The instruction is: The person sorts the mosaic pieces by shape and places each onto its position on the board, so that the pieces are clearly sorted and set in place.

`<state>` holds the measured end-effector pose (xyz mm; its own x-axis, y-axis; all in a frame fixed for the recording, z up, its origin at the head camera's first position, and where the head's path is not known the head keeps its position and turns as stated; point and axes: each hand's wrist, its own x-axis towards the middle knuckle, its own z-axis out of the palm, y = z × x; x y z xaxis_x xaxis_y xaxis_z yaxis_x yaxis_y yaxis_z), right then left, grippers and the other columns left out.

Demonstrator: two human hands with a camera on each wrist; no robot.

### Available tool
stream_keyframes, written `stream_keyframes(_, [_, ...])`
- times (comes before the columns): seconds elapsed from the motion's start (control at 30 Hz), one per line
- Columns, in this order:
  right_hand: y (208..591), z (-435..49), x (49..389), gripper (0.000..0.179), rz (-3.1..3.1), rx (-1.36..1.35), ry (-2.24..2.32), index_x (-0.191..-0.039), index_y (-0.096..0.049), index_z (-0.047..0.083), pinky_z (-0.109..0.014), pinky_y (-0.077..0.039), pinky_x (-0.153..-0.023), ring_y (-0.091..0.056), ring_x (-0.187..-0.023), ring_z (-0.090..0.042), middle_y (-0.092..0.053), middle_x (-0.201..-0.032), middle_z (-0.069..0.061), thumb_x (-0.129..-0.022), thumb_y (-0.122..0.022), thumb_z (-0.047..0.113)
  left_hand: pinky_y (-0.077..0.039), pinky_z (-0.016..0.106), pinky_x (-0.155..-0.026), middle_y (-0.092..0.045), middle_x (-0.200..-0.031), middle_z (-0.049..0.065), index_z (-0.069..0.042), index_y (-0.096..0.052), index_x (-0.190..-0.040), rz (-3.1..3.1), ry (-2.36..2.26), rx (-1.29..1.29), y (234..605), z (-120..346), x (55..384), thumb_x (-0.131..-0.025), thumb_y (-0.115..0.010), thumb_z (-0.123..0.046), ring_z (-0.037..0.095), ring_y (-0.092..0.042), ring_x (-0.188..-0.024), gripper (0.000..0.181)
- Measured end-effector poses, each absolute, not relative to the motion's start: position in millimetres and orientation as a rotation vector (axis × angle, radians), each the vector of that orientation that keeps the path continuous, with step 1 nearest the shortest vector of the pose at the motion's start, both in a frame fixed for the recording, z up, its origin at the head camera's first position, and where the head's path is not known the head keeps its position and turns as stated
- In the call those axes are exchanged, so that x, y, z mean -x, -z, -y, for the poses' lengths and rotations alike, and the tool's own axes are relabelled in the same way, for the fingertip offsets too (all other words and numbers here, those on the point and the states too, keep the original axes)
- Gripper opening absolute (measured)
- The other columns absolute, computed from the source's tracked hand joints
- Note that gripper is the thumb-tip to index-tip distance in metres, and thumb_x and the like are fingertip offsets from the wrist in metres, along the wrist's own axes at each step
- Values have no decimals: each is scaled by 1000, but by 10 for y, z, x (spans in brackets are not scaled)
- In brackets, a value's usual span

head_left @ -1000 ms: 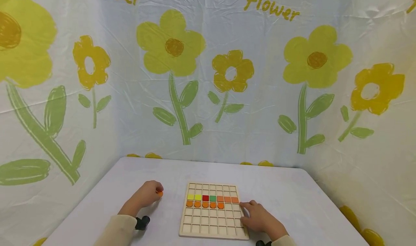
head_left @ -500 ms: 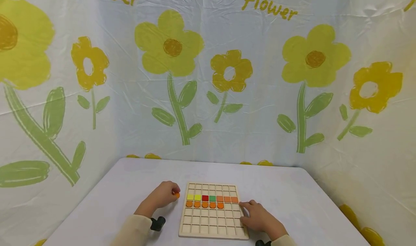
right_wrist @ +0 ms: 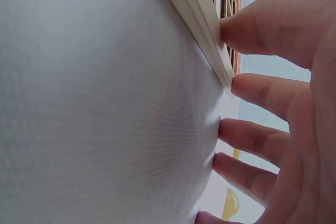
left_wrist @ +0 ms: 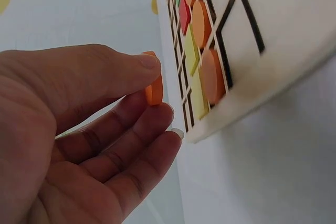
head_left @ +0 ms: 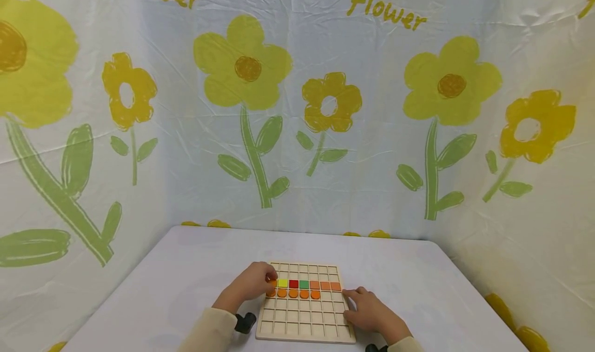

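My left hand (head_left: 253,281) pinches an orange disc (left_wrist: 154,85) between thumb and fingers, over the left edge of a wooden grid board (head_left: 304,330). In the head view the disc overlaps the leftmost yellow square. A row of coloured squares crosses the board: yellow, a red square (head_left: 294,284), a green square (head_left: 304,284), then orange ones at the right. Below it runs a row of several orange discs (head_left: 293,293), starting from the left side. My right hand (head_left: 372,312) rests at the board's right edge, thumb and index fingertip on the rim, other fingertips on the table.
The board lies on a white table (head_left: 186,259), with its remaining cells bare wood. Around the table hangs a white cloth backdrop (head_left: 297,197) printed with yellow flowers. A dark wrist strap piece (head_left: 245,322) sits by the left sleeve (head_left: 209,331).
My left hand has moved right across the table, carrying the orange disc from beside the board to over its left edge. The right hand has stayed in place.
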<state>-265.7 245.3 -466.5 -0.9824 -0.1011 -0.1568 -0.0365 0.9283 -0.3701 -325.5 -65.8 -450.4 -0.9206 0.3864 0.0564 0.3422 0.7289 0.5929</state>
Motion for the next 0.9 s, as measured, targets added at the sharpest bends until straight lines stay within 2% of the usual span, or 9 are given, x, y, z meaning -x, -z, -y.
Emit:
stream_keyframes(0.33, [4661, -2463, 2648, 52, -2921, 137, 560, -132, -58, 12, -62, -41, -97, -51, -118, -39, -53, -129, -15, -84, -65, 31, -53, 40, -81, -65, -90, 1, -4, -71, -98, -2840, -951, -747, 4529, 446, 3224, -81, -71, -6, 17, -57, -83, 17])
stream_keyframes(0.63, [4647, -2469, 2630, 52, -2918, 161, 569, -132, -58, 11, -62, -41, -97, -51, -118, -40, -53, -129, -16, -85, -65, 31, -52, 33, -76, -67, -92, -1, -5, -73, -97, -2820, -961, -835, 4569, 245, 3151, -83, -72, -9, 11, -57, -82, 15])
stream_keyframes(0.9, [4626, -2459, 2625, 52, -2919, 155, 568, -132, -58, 12, -62, -41, -97, -50, -119, -41, -53, -129, -16, -84, -66, 31, -52, 30, -73, -69, -93, -1, -5, -73, -96, -2771, -1006, -882, 4589, 91, 3097, -80, -72, -4, 11, -60, -83, 16])
